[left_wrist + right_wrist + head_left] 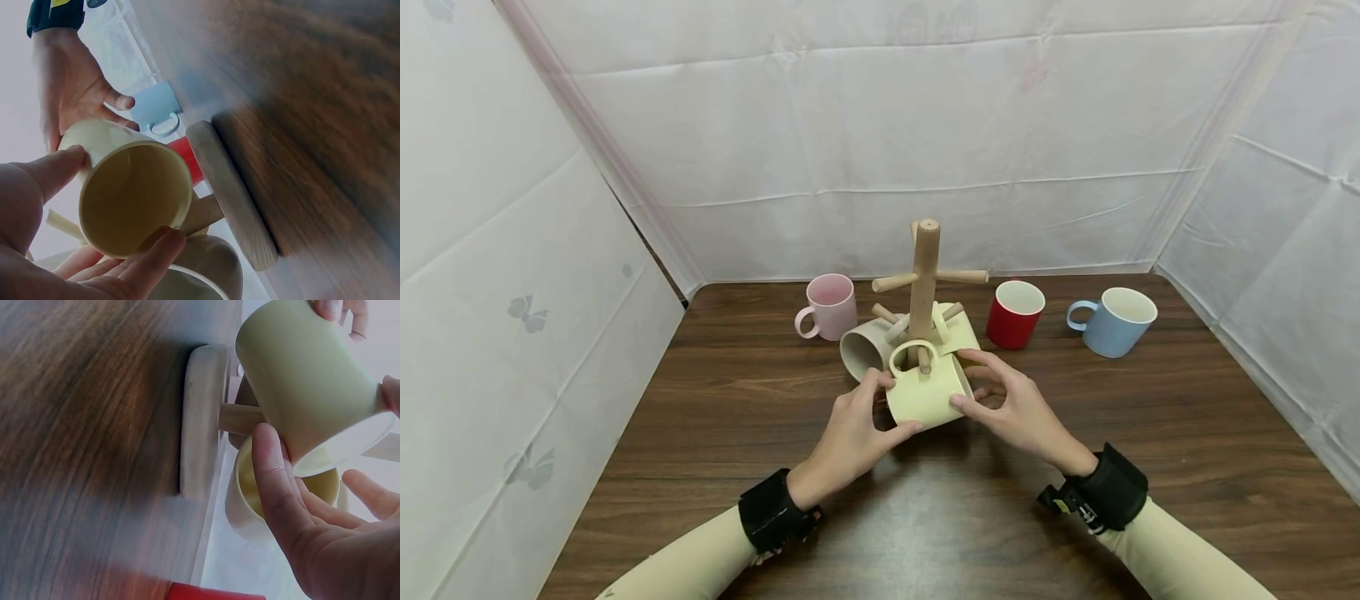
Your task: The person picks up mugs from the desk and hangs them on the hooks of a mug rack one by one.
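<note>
A pale yellow mug [925,396] lies on its side at the front lower peg of a wooden mug tree [927,275], its handle looped around the peg's tip. My left hand [853,425] grips its left end, with the thumb below and fingers above and behind. At the right end, my right hand [1018,408] curves around the rim, its thumb [269,447] against the outside. A second pale yellow mug [961,332] hangs behind, near the right fingers. Behind my left fingers is a greyish-beige mug [863,343], tilted on the tree.
A pink mug [832,307] stands upright at the back left. To the right of the tree stand a red mug [1015,315] and a light blue mug [1116,323]. Bare upper pegs stick out from the post. White cloth [880,125] encloses the brown table [715,400].
</note>
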`<state>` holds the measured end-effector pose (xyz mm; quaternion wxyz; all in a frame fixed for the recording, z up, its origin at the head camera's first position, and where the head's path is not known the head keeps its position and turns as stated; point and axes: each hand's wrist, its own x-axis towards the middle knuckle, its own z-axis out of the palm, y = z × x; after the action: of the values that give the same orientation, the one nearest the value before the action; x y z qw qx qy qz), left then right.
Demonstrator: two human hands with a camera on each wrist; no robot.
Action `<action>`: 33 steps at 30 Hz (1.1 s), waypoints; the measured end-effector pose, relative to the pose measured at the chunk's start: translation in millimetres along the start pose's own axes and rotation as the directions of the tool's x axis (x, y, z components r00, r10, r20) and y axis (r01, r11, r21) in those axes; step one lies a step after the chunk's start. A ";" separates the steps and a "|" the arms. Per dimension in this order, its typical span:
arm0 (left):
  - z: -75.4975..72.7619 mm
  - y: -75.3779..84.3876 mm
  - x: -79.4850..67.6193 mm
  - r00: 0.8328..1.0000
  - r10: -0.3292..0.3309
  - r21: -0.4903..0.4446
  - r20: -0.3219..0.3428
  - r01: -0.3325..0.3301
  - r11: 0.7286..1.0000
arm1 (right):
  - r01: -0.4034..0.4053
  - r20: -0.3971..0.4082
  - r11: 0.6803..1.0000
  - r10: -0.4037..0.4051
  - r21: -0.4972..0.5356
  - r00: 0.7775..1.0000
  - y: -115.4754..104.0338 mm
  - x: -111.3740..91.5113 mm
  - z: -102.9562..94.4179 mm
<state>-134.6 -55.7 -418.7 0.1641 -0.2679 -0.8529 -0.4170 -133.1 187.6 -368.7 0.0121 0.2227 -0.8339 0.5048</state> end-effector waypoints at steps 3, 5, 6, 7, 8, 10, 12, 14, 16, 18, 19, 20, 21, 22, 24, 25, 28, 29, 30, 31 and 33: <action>0.2 -2.1 1.5 1.000 0.001 0.017 0.005 -0.001 1.000 | 0.006 -0.006 1.000 -0.006 -0.009 1.000 1.0 -0.2 1.8; -0.2 -3.4 2.0 1.000 0.001 0.041 0.013 -0.001 0.999 | 0.008 -0.012 1.000 -0.008 -0.016 1.000 1.1 -0.2 2.8; -0.3 -3.9 2.2 1.000 0.005 0.055 0.015 -0.006 0.998 | 0.011 -0.014 1.000 -0.011 -0.019 1.000 1.8 -0.2 3.4; -0.5 -4.5 2.3 1.000 0.011 0.070 0.015 -0.012 0.998 | 0.015 -0.018 1.000 -0.016 -0.023 1.000 3.3 0.0 4.1; -0.5 -4.9 2.4 1.000 0.019 0.086 0.012 -0.020 0.996 | 0.021 -0.022 0.999 -0.021 -0.026 1.000 6.5 0.2 5.4; -1.0 -5.5 2.4 0.999 0.042 0.119 0.004 -0.042 0.992 | 0.030 -0.034 0.999 -0.032 -0.035 0.999 16.2 1.2 8.4; -1.5 -5.6 2.9 0.998 0.070 0.142 -0.010 -0.068 0.988 | 0.037 -0.043 0.998 -0.039 -0.048 0.998 28.7 1.9 11.1; -2.4 -5.4 3.7 0.995 0.093 0.156 -0.022 -0.089 0.984 | 0.036 -0.047 0.998 -0.039 -0.057 0.998 40.2 2.6 13.0; -3.9 -5.1 5.0 0.993 0.113 0.162 -0.036 -0.106 0.981 | 0.036 -0.044 0.997 -0.039 -0.070 0.998 46.5 3.2 13.2; -5.3 -4.7 6.4 0.991 0.125 0.165 -0.047 -0.115 0.980 | 0.039 -0.037 0.997 -0.042 -0.073 0.998 49.5 4.1 12.8; -6.1 -4.5 7.0 0.990 0.129 0.166 -0.052 -0.119 0.979 | 0.044 -0.034 0.997 -0.046 -0.070 0.998 50.2 4.7 12.7; -6.7 -4.6 7.5 0.990 0.132 0.165 -0.056 -0.122 0.979 | 0.047 -0.030 0.997 -0.049 -0.069 0.998 50.3 5.1 12.6; -7.3 -4.7 7.7 0.990 0.132 0.164 -0.058 -0.121 0.979 | 0.048 -0.026 0.997 -0.050 -0.065 0.998 50.2 5.5 12.6; -7.8 -4.7 7.7 0.990 0.131 0.163 -0.059 -0.119 0.979 | 0.049 -0.020 0.997 -0.050 -0.062 0.999 49.9 5.7 12.7; -8.4 -5.5 6.9 0.990 0.126 0.164 -0.056 -0.116 0.980 | 0.044 -0.009 0.997 -0.045 -0.055 0.999 49.2 5.6 13.0; -8.6 -5.9 6.3 0.991 0.124 0.164 -0.053 -0.114 0.980 | 0.041 -0.005 0.998 -0.041 -0.054 0.999 48.8 5.4 13.2; -9.0 -7.0 4.5 0.993 0.114 0.160 -0.043 -0.106 0.981 | 0.036 0.004 0.998 -0.036 -0.054 0.999 48.2 4.7 14.0; -9.0 -7.5 3.9 0.993 0.112 0.158 -0.039 -0.104 0.982 | 0.037 0.005 0.998 -0.037 -0.054 0.999 48.3 4.5 14.2; -9.1 -7.7 3.6 0.993 0.110 0.156 -0.035 -0.104 0.982 | 0.039 0.006 0.998 -0.039 -0.053 0.999 48.6 4.5 14.4; -9.1 -8.0 3.2 0.993 0.110 0.152 -0.033 -0.104 0.983 | 0.043 0.007 0.998 -0.043 -0.051 0.999 48.9 4.6 14.6; -9.3 -8.5 2.8 0.994 0.109 0.148 -0.031 -0.103 0.984 | 0.053 0.008 0.998 -0.052 -0.046 0.999 49.7 4.9 14.7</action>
<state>-141.4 -66.6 -417.0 0.2219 -0.2920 -0.8623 -0.3491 -153.6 192.9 -416.2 0.0277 0.2460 -0.8393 0.4841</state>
